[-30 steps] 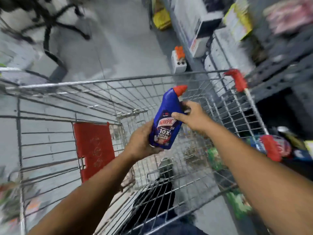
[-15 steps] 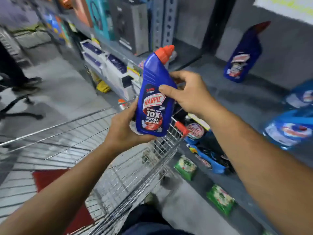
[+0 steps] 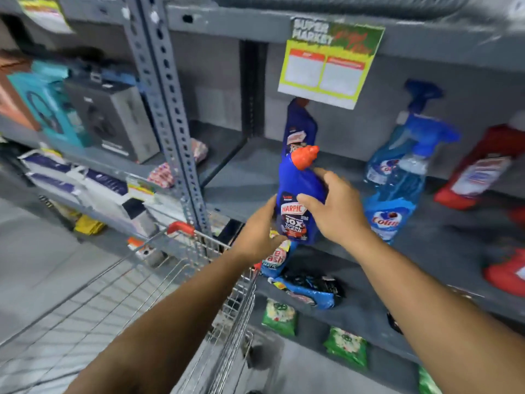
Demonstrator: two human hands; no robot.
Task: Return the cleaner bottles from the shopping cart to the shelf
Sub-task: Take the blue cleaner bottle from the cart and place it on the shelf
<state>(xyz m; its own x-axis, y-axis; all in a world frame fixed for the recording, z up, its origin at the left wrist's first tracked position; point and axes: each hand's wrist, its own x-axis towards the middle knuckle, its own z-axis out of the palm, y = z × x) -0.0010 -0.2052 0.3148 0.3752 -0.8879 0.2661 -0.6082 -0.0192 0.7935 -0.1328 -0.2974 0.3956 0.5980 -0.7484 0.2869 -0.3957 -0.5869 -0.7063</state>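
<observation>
I hold a blue Harpic cleaner bottle point(image 3: 295, 194) with an orange-red cap upright in both hands, just in front of the grey shelf point(image 3: 244, 177). My left hand point(image 3: 260, 230) grips its lower left side. My right hand point(image 3: 336, 207) wraps its right side. A second blue Harpic bottle point(image 3: 299, 126) stands on the shelf right behind the held one. The wire shopping cart point(image 3: 221, 251) with a red corner guard sits below my left arm.
Two blue Colin spray bottles point(image 3: 397, 177) and red bottles point(image 3: 480, 166) stand on the shelf to the right. A yellow price sign point(image 3: 329, 69) hangs above. Detergent packs point(image 3: 306, 288) and green packets point(image 3: 279, 317) lie on lower shelves. A perforated steel post point(image 3: 170, 115) divides the shelving; boxes fill the left bay.
The bottle has been lifted out of the cart and carried up and right to the shelf front. My view has swung from the cart to the shelf.
</observation>
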